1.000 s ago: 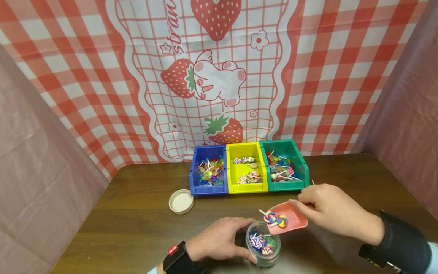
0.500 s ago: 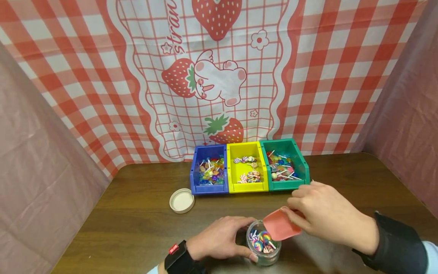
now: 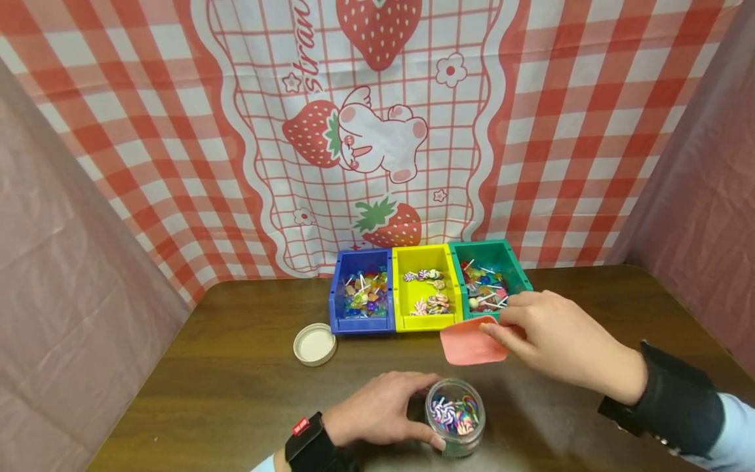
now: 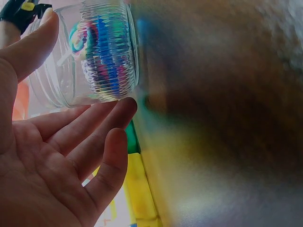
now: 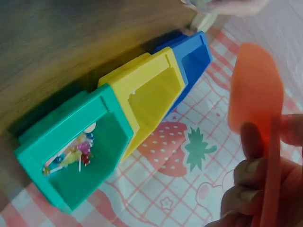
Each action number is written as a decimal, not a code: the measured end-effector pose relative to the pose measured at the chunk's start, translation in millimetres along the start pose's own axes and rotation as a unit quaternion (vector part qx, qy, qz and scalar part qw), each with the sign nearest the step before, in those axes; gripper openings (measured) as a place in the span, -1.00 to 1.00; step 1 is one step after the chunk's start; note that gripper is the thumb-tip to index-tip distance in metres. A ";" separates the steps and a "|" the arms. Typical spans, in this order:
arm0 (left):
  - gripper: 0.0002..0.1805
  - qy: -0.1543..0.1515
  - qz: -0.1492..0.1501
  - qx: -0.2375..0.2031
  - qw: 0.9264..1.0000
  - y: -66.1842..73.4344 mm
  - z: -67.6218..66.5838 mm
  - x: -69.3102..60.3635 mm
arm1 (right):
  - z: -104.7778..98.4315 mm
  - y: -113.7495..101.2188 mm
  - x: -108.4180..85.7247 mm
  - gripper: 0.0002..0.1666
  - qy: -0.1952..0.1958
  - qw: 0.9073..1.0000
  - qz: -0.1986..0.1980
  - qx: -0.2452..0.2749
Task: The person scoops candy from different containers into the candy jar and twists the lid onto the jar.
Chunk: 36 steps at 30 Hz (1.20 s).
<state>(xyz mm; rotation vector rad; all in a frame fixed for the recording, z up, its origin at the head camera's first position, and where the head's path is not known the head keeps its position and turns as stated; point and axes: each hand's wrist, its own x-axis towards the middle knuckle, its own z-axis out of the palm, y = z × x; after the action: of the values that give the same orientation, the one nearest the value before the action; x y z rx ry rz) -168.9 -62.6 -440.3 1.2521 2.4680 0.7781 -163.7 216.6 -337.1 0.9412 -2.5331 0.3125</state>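
Note:
My left hand (image 3: 380,410) holds a clear glass jar (image 3: 470,440) on the table, thumb and fingers around its side; the left wrist view shows the hand (image 4: 61,156) against the ribbed jar (image 4: 109,56). Swirl lollipops and other colourful candies lie inside the open-topped jar. Above and behind it, my right hand (image 3: 569,344) grips a pink scoop (image 3: 472,344), with no candy visible on it. In the right wrist view the fingers of the right hand (image 5: 260,179) curl round the handle of the scoop (image 5: 255,90).
Blue (image 3: 362,326), yellow (image 3: 427,322) and green (image 3: 516,262) bins holding candies stand side by side at the table's back, before a checked strawberry cloth (image 3: 377,144). A white round lid (image 3: 315,345) lies left of the jar, in front of the blue bin.
The scoop first tipped over the jar, and its two rainbow lollipops left it for the jar. Since then the right hand has lifted it back toward the bins. The left hand stayed on the jar.

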 end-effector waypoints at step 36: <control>-0.25 0.014 0.012 0.017 1.000 0.1 -0.1 0.1 | 108.5 -44.3 179.6 -0.72 -0.104 0.974 -0.040 -0.197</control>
<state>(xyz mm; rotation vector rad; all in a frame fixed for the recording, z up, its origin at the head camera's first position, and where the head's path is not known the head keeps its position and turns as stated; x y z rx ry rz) -168.9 -62.5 -440.2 1.2928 2.5045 0.7673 -290.2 43.8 -348.5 0.9497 -2.5916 -0.3200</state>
